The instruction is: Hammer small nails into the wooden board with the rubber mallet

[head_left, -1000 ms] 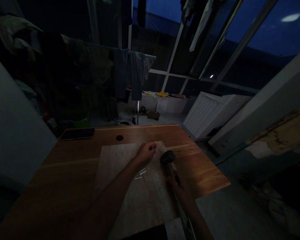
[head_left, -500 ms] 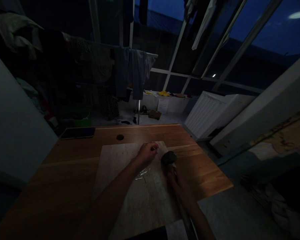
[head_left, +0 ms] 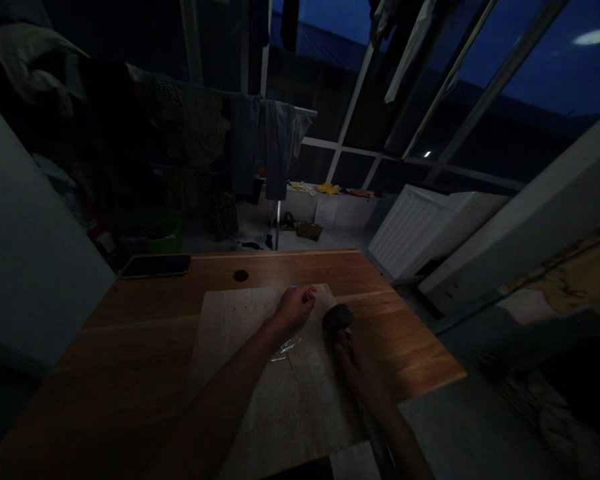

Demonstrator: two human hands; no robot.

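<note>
My left hand [head_left: 297, 305] is closed in a pinch over the far right part of a pale wooden board [head_left: 285, 413]. Whatever its fingertips hold is too small and dark to make out. Beside it, my right hand [head_left: 363, 370] grips the handle of a mallet [head_left: 339, 317] with a dark, thick head. The mallet head hovers or rests by the board's right edge; I cannot tell which. Several thin, shiny nails [head_left: 286, 348] lie loose on the board below my left wrist. A row of small dark marks runs along the board's far left part.
The board lies on a brown wooden table [head_left: 145, 320] with a round hole [head_left: 241, 275] near its far edge. A phone [head_left: 156, 266] lies at the far left corner. Beyond hang clothes [head_left: 275, 143] on a rack. A white ribbed panel [head_left: 405, 227] stands right of the table.
Little differs. The mallet head has turned slightly in my right hand, while my left hand stays in nearly the same place.
</note>
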